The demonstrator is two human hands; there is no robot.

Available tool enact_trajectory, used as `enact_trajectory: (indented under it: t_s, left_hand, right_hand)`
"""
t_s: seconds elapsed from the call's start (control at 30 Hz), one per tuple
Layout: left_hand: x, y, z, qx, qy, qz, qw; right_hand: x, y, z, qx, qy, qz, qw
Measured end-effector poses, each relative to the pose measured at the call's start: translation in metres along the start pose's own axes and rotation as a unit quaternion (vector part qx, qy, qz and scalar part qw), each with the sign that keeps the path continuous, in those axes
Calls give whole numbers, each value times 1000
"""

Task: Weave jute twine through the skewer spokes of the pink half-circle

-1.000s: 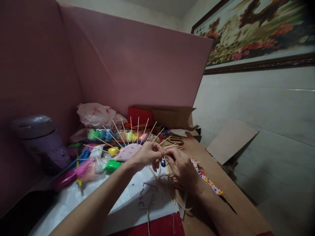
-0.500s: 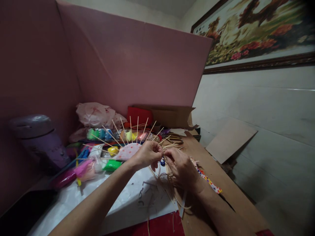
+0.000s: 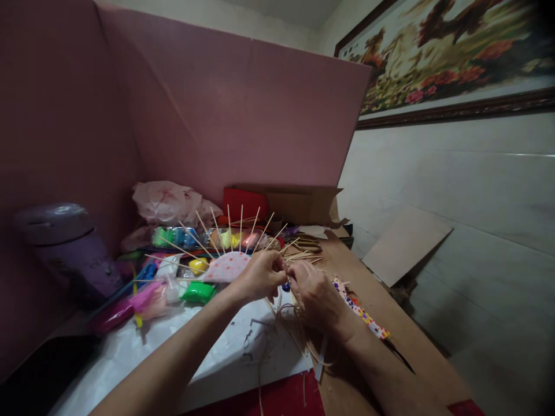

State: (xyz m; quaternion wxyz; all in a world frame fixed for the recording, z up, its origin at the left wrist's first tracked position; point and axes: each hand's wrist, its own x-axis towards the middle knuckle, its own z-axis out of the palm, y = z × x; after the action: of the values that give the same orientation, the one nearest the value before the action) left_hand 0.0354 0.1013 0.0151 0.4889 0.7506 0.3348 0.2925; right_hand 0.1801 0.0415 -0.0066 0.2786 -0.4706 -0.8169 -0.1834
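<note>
My left hand (image 3: 265, 274) is closed in a pinch just right of a pink half-disc with red dots (image 3: 228, 267), from which several thin wooden sticks (image 3: 241, 231) fan out. Fingertips of my right hand (image 3: 314, 294) are pinched close against those of the left. What lies between the fingers is too small to make out. Loose tan twine (image 3: 261, 370) trails below the hands over a white sheet (image 3: 225, 346). A small dark blue piece (image 3: 285, 286) shows under the fingertips.
Packets of coloured clay (image 3: 198, 292) lie to the left, near a lilac container (image 3: 73, 254). A dotted strip (image 3: 364, 313) rests on the wooden table (image 3: 390, 323) at right. Behind stand a plastic bag (image 3: 169, 202) and cardboard (image 3: 295, 205); more sticks (image 3: 307, 256) lie beyond my right hand.
My right hand has turned slightly and its fingers have drawn closer to the left fingertips. The left hand stays almost in place. The view has shifted a little.
</note>
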Motion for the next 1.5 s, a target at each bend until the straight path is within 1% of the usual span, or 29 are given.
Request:
enact_trajectory:
  t_s: [0.07,0.17,0.23,0.33,0.4,0.47,0.63,0.77,0.87,1.0,1.23,1.3,1.37,1.5]
  left_hand:
    - [0,5,-1,-33,-12,-17,999]
    - [0,11,-6,-101,-46,-38,993]
    - [0,12,-11,-132,-43,-49,989]
    - [0,13,-19,-167,-17,-60,984]
    - [-1,15,-21,-185,-30,-57,981]
    - [-2,17,-20,-189,-45,-55,979]
    - [-3,18,-13,-188,-45,-53,980]
    - [-3,18,-11,-178,-45,-49,982]
    - [-3,17,-11,-156,-39,-58,985]
    - [-1,15,-9,-142,-43,-63,987]
    - [0,11,-7,-126,-47,-60,989]
    - [-1,13,-7,-131,-50,-55,989]
    - [-3,15,-9,-146,-63,-50,986]
    - [-3,15,-16,-185,-96,-42,977]
  right_hand:
    - [0,-1,-1,15,18,3,1000]
    - [1,-3,-5,59,63,8,996]
    - [1,-4,-8,96,88,26,991]
    - [1,-5,-11,145,128,68,979]
    - [1,-5,-11,147,141,83,976]
    - [2,-4,-10,129,135,80,979]
    - [2,-3,-7,111,106,67,986]
    - [2,-4,-8,112,107,59,986]
    - [2,-5,-9,115,107,58,986]
    - [3,-5,-10,99,100,36,989]
    - [3,-2,-5,37,45,12,998]
    - [3,-3,-3,31,45,10,998]
    - [2,-4,-4,59,54,19,997]
    - [1,-6,-9,172,62,60,981]
